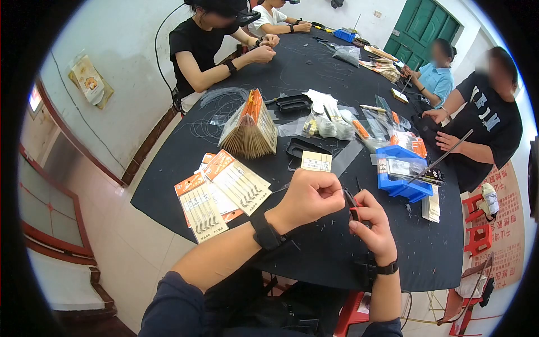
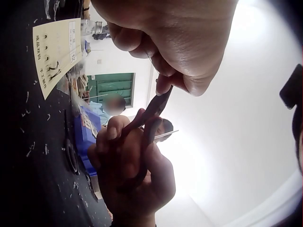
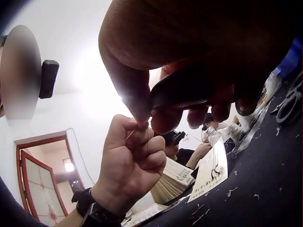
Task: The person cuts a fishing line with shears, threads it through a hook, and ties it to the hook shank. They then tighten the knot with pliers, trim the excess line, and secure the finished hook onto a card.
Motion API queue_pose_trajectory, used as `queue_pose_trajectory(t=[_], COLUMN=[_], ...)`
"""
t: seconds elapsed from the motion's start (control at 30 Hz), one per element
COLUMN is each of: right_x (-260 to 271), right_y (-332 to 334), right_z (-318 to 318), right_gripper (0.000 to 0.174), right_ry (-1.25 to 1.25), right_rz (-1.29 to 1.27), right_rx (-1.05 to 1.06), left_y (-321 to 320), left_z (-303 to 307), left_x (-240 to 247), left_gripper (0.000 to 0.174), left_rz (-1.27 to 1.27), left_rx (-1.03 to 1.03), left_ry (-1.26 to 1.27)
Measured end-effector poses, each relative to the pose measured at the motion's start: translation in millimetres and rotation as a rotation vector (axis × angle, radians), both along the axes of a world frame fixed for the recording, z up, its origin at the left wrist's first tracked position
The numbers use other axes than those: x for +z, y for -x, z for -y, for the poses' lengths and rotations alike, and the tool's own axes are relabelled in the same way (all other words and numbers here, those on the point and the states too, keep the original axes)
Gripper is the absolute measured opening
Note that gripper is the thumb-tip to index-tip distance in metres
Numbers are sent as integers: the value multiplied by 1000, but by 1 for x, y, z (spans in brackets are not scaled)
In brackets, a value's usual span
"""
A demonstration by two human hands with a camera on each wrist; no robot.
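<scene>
My left hand [image 1: 314,196] is curled in front of me, thumb and forefinger pinched together. A thin line [image 2: 150,57] shows across its fingers in the left wrist view; whatever else sits in the pinch is too small to tell. My right hand [image 1: 375,227] grips small pliers [image 1: 352,203] with dark and red handles. Their dark jaws reach right up to the left fingertips, as the left wrist view shows. Just beyond the hands is a cream card [image 1: 316,162], which carries several small dark hooks [image 2: 54,71] in the left wrist view.
Packaged hook cards [image 1: 201,209] lie at the left, before a fanned stack of cards [image 1: 250,135]. Right of my hands stands a blue bin [image 1: 404,191] with packets. Scissors [image 3: 289,105] lie on the black tablecloth [image 1: 314,258] among clippings. Other people [image 1: 205,50] sit around the table.
</scene>
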State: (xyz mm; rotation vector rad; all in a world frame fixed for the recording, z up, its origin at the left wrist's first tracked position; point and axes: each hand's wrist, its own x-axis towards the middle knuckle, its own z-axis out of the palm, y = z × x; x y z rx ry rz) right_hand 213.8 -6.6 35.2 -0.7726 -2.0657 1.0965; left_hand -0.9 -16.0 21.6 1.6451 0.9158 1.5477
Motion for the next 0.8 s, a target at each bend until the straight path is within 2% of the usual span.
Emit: queue_pose_trajectory(t=[0.37,0.57,0.67,0.8], right_x=[-1,5,5,1], right_y=[-1,-1,-1,-3], right_z=[-1,3,3,-1], right_gripper=[27,32,28,17], right_ry=[53,274,200,-76], right_rz=[-63,-109,-83,-56], right_rx=[69,55,21,-50], left_y=[0,-2,-2,-3], left_z=[-1,0,0,-1], left_x=[-1,-2,-1,-4], left_gripper=[8,9,9,9], left_rz=[-1,14,29,43], left_rx=[-2,-11,5,-3], left_ry=[-3,19,42,70])
